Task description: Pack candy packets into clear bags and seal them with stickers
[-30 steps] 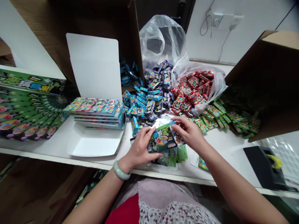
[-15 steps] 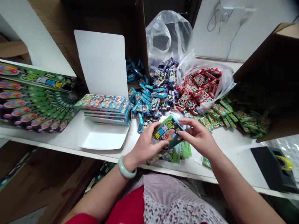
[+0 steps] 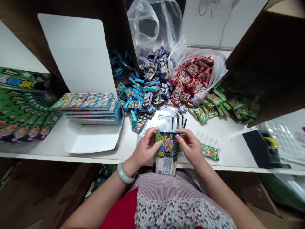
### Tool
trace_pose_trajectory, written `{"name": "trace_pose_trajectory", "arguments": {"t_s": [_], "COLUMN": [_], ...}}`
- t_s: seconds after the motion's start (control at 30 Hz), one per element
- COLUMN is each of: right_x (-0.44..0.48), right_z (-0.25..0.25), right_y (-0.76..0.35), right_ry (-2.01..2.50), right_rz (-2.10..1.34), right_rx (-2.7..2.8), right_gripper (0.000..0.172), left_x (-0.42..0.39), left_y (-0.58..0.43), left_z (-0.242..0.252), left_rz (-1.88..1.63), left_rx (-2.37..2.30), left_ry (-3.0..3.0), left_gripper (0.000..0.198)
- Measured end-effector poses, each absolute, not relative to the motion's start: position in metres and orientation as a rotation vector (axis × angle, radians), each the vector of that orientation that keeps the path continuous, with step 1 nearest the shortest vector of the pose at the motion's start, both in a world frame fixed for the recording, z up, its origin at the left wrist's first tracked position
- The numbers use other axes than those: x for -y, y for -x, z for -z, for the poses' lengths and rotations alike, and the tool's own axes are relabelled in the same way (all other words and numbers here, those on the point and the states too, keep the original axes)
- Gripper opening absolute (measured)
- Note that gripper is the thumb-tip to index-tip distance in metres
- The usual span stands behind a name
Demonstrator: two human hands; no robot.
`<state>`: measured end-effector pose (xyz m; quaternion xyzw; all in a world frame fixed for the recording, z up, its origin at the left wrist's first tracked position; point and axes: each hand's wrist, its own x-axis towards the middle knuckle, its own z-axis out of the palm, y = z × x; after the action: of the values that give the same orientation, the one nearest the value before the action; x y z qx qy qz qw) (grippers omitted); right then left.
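Observation:
A green and black printed candy packet (image 3: 168,145) with a blue top edge is held over the front edge of the table. My left hand (image 3: 148,149), wearing a pale bangle, grips its left side with the thumb across the front. At the top right corner, my right hand (image 3: 190,147) pinches it between thumb and fingers. A printed piece with a pale panel (image 3: 165,165) hangs just below; I cannot tell whether it is part of the packet. Behind the hands lie overlapping clear and black-edged wrappers (image 3: 164,120). A green strip (image 3: 211,152) lies right of my right hand.
Heaped small boxes are blue (image 3: 137,92), purple (image 3: 152,68), red (image 3: 190,79) and green (image 3: 215,100). An open white carton (image 3: 91,140) holds stacked packs (image 3: 83,100). Fanned green packets (image 3: 21,114) lie left, a black tape dispenser (image 3: 262,149) right. Large cardboard boxes stand behind.
The packet has been turned from tilted to upright and brought lower, nearer my body. Both hands have come down with it, and the wrappers behind are uncovered. The view has shifted to the right.

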<state>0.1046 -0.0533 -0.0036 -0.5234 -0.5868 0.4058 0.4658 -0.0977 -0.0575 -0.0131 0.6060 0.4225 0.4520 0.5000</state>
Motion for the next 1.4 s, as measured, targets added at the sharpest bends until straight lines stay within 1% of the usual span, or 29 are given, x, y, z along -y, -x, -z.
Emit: {"name": "trace_pose_trajectory", "arguments": {"t_s": [0.07,0.1,0.17,0.2,0.23,0.3,0.33,0.37,0.43,0.53,0.73,0.93,1.07,1.2,1.27,1.4], "right_x": [0.049,0.046,0.04,0.037,0.035,0.034,0.034,0.035,0.037,0.037,0.027,0.029,0.039,0.049,0.052,0.054], "right_z": [-0.003,-0.006,-0.013,-0.016,-0.018,-0.022,-0.023,-0.025,-0.029,-0.037,-0.049,-0.053,-0.039,-0.02,-0.013,-0.007], "right_y": [-0.111,-0.114,-0.119,-0.121,-0.122,-0.123,-0.124,-0.123,-0.122,-0.118,-0.11,-0.118,-0.123,-0.117,-0.114,-0.111], "right_ry": [1.232,1.2,1.148,1.134,1.129,1.138,1.149,1.155,1.148,1.181,1.246,1.129,1.05,1.073,1.101,1.125], "right_rz": [-0.974,-0.975,-1.06,-1.144,-1.236,-1.354,-1.358,-1.335,-1.266,-1.222,-1.405,-1.319,-1.087,-0.858,-0.853,-1.047], "right_rx": [1.609,1.652,1.619,1.554,1.479,1.389,1.403,1.454,1.581,1.659,1.609,1.841,1.93,1.878,1.828,1.616], "right_gripper": [0.012,0.011,0.012,0.01,0.009,0.019,0.021,0.02,0.012,0.014,0.016,0.02,0.008,0.007,0.008,0.011], "left_x": [0.052,0.049,0.045,0.043,0.042,0.042,0.043,0.044,0.044,0.043,0.035,0.037,0.042,0.046,0.046,0.045], "left_y": [0.094,0.091,0.085,0.083,0.081,0.081,0.082,0.084,0.087,0.088,0.084,0.098,0.109,0.106,0.103,0.1], "left_z": [0.007,0.004,-0.002,-0.005,-0.007,-0.01,-0.011,-0.013,-0.016,-0.023,-0.036,-0.033,-0.022,-0.01,-0.008,-0.009], "left_rz": [-1.221,-1.287,-1.362,-1.365,-1.352,-1.317,-1.304,-1.295,-1.283,-1.26,-1.193,-1.139,-1.088,-1.073,-1.087,-1.112], "left_rx": [-1.087,-1.1,-1.085,-1.066,-1.051,-1.041,-1.041,-1.032,-0.997,-0.999,-1.135,-0.916,-0.871,-0.961,-0.989,-0.971], "left_ry": [-1.533,-1.525,-1.42,-1.344,-1.273,-1.203,-1.211,-1.241,-1.319,-1.367,-1.371,-1.566,-1.721,-1.643,-1.596,-1.647], "left_gripper": [0.016,0.006,0.009,0.006,0.007,0.021,0.022,0.018,0.007,0.008,0.006,0.012,0.01,0.012,0.014,0.009]}}
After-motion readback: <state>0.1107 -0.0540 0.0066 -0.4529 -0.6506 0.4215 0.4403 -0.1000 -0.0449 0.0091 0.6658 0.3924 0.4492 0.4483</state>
